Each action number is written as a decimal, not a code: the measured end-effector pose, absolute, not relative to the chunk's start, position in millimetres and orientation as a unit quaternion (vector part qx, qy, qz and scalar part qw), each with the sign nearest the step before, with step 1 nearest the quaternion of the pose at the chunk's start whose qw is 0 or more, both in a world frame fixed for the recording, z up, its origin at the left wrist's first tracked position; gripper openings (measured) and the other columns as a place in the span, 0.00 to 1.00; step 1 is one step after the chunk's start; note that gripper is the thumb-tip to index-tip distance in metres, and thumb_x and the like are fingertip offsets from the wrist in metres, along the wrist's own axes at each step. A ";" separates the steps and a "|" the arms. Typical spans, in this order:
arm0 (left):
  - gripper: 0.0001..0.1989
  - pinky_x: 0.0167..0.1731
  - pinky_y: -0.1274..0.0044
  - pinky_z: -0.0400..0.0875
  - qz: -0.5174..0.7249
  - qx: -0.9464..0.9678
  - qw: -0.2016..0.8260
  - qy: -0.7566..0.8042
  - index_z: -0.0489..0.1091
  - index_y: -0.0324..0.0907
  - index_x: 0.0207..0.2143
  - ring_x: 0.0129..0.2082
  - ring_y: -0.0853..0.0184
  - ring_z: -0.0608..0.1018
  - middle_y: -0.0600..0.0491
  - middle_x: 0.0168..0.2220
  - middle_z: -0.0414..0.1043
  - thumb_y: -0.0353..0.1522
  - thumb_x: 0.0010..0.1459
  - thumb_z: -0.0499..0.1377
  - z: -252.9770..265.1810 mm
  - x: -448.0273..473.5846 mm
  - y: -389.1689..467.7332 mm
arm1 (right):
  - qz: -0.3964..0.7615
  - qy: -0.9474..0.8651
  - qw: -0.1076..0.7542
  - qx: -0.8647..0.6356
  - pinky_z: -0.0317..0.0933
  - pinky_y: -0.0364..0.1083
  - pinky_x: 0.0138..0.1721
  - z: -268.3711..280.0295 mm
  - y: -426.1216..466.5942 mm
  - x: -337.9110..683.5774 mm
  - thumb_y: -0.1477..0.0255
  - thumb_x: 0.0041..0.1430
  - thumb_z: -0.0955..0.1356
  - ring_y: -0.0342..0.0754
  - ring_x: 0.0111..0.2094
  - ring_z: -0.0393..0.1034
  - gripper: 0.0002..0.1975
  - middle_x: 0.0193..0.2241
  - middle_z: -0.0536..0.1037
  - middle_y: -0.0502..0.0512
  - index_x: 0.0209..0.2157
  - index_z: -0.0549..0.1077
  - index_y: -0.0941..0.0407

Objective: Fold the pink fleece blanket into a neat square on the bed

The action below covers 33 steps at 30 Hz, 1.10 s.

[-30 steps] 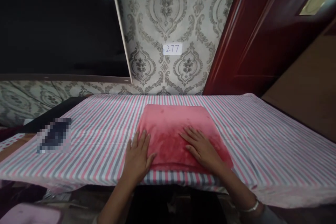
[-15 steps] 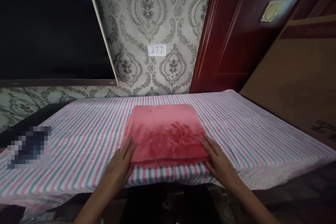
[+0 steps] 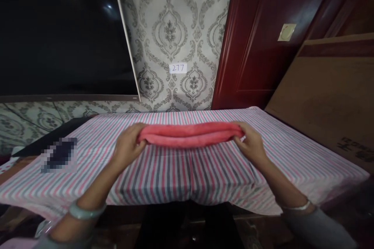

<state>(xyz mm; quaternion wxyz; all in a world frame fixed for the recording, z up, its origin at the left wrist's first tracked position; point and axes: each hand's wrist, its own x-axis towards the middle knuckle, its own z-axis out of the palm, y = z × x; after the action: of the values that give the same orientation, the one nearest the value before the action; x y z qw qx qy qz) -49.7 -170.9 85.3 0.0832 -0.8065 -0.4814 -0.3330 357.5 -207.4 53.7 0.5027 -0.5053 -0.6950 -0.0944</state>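
A folded pink-red plush cloth [image 3: 189,134] is held up over the striped tablecloth [image 3: 175,175], its folded layers facing me edge-on. My left hand [image 3: 128,144] grips its left end, thumb below and fingers behind. At the right end, my right hand [image 3: 249,140] clasps the cloth in the same way. The fingertips of both hands are partly hidden by the cloth. Whether the cloth's far edge touches the table, I cannot tell.
A dark television screen [image 3: 58,39] is at the back left, and a paper marked 277 [image 3: 178,68] sticks to the patterned wallpaper. To the right stands a large cardboard box [image 3: 330,97] beside a dark red door [image 3: 263,46]. A blurred dark patch [image 3: 60,155] lies on the left.
The cloth lay flat with my hands resting on its sides; now both hands grip its ends and it is raised, edge toward me. The view has shifted slightly.
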 end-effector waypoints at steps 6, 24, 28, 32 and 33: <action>0.19 0.49 0.64 0.68 -0.363 -0.783 0.075 -0.500 0.74 0.42 0.43 0.44 0.56 0.73 0.51 0.35 0.72 0.37 0.51 0.54 198.1 -46.1 -146.7 | -0.090 -0.654 0.593 -0.460 0.69 0.53 0.43 156.7 -192.1 365.9 0.69 0.56 0.68 0.52 0.39 0.74 0.16 0.41 0.79 0.55 0.47 0.73 0.53; 0.28 0.61 0.60 0.62 -0.208 -0.705 -0.174 -0.655 0.66 0.39 0.59 0.65 0.48 0.65 0.37 0.64 0.64 0.41 0.58 0.57 61.1 14.6 4.8 | 0.076 -0.651 0.286 -0.699 0.59 0.61 0.60 11.1 -27.8 352.6 0.60 0.67 0.57 0.63 0.62 0.64 0.31 0.61 0.69 0.68 0.66 0.63 0.60; 0.28 0.63 0.50 0.52 -0.162 -0.749 -0.109 -0.634 0.63 0.41 0.63 0.70 0.45 0.53 0.40 0.68 0.58 0.42 0.64 0.51 27.7 41.8 3.6 | 0.045 -0.671 0.228 -0.704 0.48 0.67 0.65 -2.0 -20.2 328.0 0.59 0.70 0.54 0.63 0.69 0.48 0.29 0.68 0.59 0.61 0.68 0.58 0.54; 0.28 0.58 0.52 0.62 -0.123 -0.767 -0.052 -0.627 0.60 0.41 0.65 0.66 0.44 0.58 0.42 0.67 0.59 0.43 0.68 0.43 -2.8 47.1 -4.9 | 0.008 -0.681 0.164 -0.713 0.51 0.68 0.62 -26.8 -32.2 316.4 0.59 0.71 0.55 0.64 0.68 0.49 0.27 0.68 0.61 0.60 0.66 0.62 0.52; 0.28 0.57 0.54 0.63 -0.122 -0.768 -0.048 -0.627 0.60 0.42 0.65 0.65 0.44 0.60 0.42 0.67 0.60 0.43 0.69 0.42 -6.5 45.9 -5.6 | 0.003 -0.681 0.160 -0.714 0.52 0.67 0.62 -31.6 -34.6 315.7 0.58 0.72 0.55 0.64 0.68 0.49 0.27 0.67 0.61 0.60 0.66 0.62 0.52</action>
<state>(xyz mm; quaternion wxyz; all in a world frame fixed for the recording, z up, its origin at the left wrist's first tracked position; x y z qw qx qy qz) 45.9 -5.6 -6.5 -0.0479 -0.7676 -0.6274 -0.1217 315.7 -34.6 -31.6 0.1604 -0.7143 -0.6812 0.0027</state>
